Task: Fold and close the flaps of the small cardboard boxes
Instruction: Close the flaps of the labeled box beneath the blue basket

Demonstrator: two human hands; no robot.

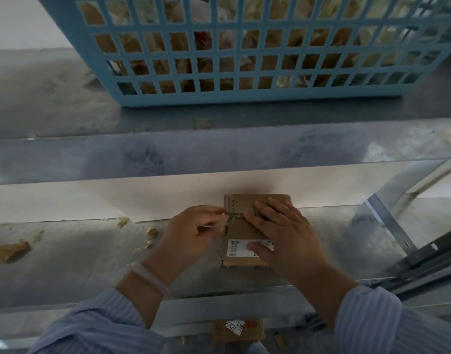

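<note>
A small brown cardboard box [241, 229] with a white label lies on the metal shelf [91, 251] in front of me. My right hand [283, 236] rests flat on top of it, fingers spread, pressing the flaps down, and hides the box's right half. My left hand [193, 231] is at the box's left edge, thumb and fingers pinched on a thin strip of clear tape at the seam. The far part of the box [245, 203] stands against the white back wall.
A big blue plastic basket [234, 95] full of cardboard and bags sits on the shelf above. Scraps of brown paper [10, 251] lie on the left of the shelf. Another labelled box [237, 330] sits on the level below. A slotted metal upright [398, 236] stands at the right.
</note>
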